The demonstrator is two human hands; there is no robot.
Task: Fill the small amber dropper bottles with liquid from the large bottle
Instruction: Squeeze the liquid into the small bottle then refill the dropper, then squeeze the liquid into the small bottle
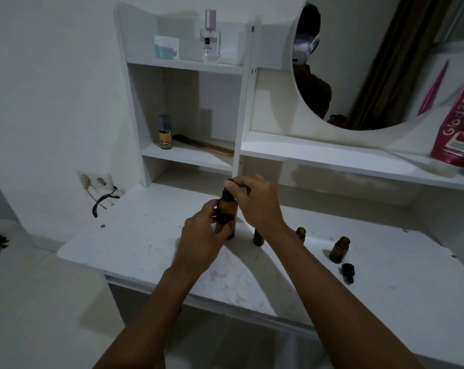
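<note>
- Shelves [184, 65] stood at the back of the white table [135, 235], holding a perfume bottle [210, 38], a pale jar [166, 47], a little yellow-labelled bottle [165, 135] and a comb [204, 146].
- A round mirror [372, 62] hung to the right with a pink tube [457, 123] leaning beside it. A socket [95, 181] and a black cable [103, 203] sat low on the left wall.
- The right forearm crossed in front of a small bottle [258, 237] and a second small bottle [301, 232], hiding part of each.
- A third small bottle [339, 249] stood clear further right, uncapped, with a loose dropper [348, 272] lying just beside it.
- The big bottle [226, 217] was upright at the middle of the table, made of dark amber glass with a black cap [226, 193] on top.
- The left hand [202, 235] was wrapped round the big bottle's body, and the right hand [254, 201] pinched the cap from above.
- The tube read "Glad2Glow" and the yellow label showed "CAKE". The perfume's label was too small to read.
</note>
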